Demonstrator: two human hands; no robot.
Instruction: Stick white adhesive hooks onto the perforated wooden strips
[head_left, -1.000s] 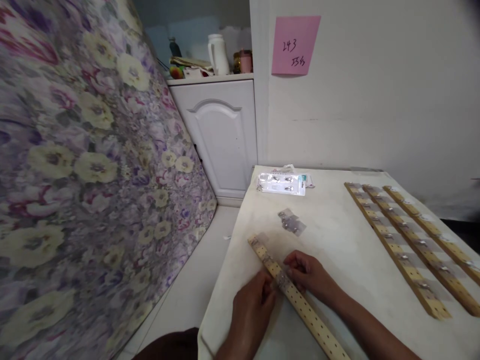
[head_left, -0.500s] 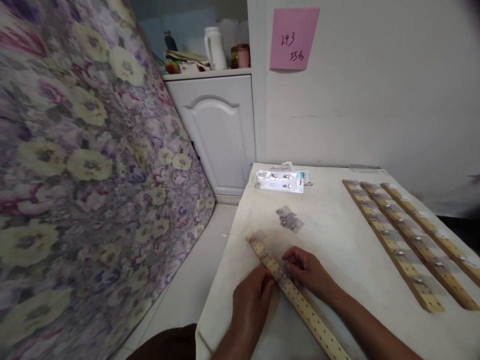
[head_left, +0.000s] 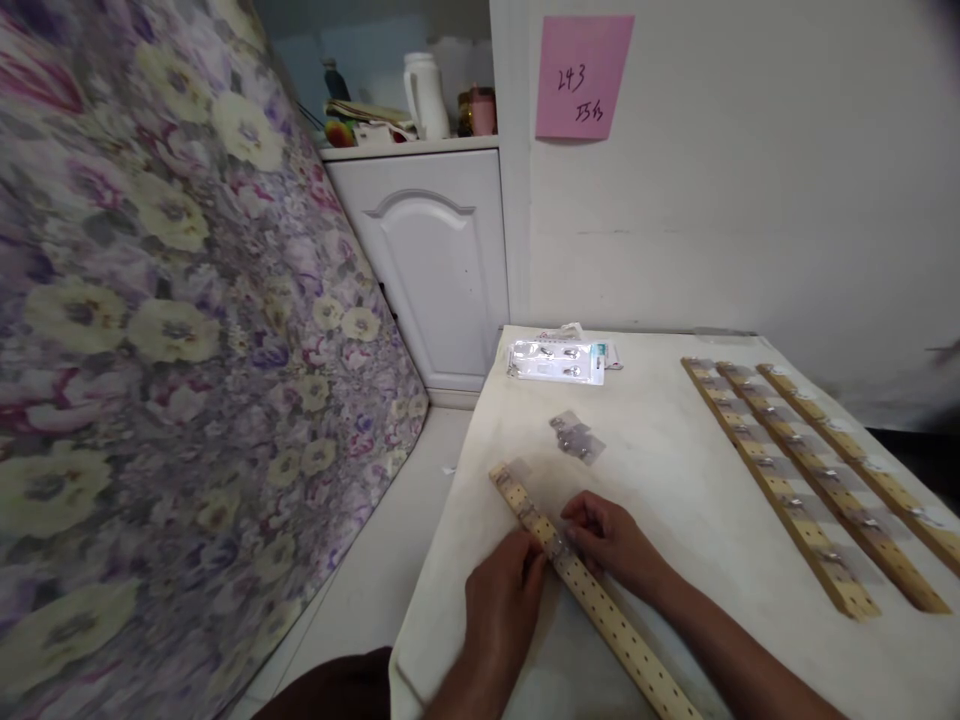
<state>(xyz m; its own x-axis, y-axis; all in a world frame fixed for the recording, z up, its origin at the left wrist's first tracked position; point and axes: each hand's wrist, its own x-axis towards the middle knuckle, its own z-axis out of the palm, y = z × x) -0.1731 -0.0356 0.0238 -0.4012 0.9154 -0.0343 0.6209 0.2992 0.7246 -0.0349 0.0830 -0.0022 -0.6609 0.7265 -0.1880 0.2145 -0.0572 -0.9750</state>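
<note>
Condition of the wooden strip [head_left: 615,625]: judged partly fitted. It lies slantwise on the table [head_left: 645,400], its far stretch carrying clear tabs [head_left: 529,512] with small metal parts; the holes along its near stretch show no tabs. A small cluster of loose tabs [head_left: 576,438] lies beyond the strip's far end, slightly to its right, and whether these overlap or merely touch is hard to tell. To the right of the strip, well apart, three finished-looking strips [head_left: 808,528] lie side by side, tabs spaced along their length. A flat packet [head_left: 559,362] with shiny contents lies farther beyond the strip, near the table's back edge. The left hand [head_left: 504,590] has its fingers drawn narrow at the strip's left edge; whether they grip it or only rest there cannot be told. The right hand [head_left: 611,535] is just beside the strip's right edge, fingers curled narrow by the nearest fitted tab — a held part cannot be confirmed. Edges: the table's left edge runs down the strip's left side, beyond the left hand, with the floor and a flowered curtain [head_left: 262,300] outside it. The wall [head_left: 712,180] bounds the back, past the packet. Room to move is judged better on the strip's right — the three strips are the limit there — and tighter on its left; the loose tabs sit close enough to be knocked by a wide forward sweep.
</note>
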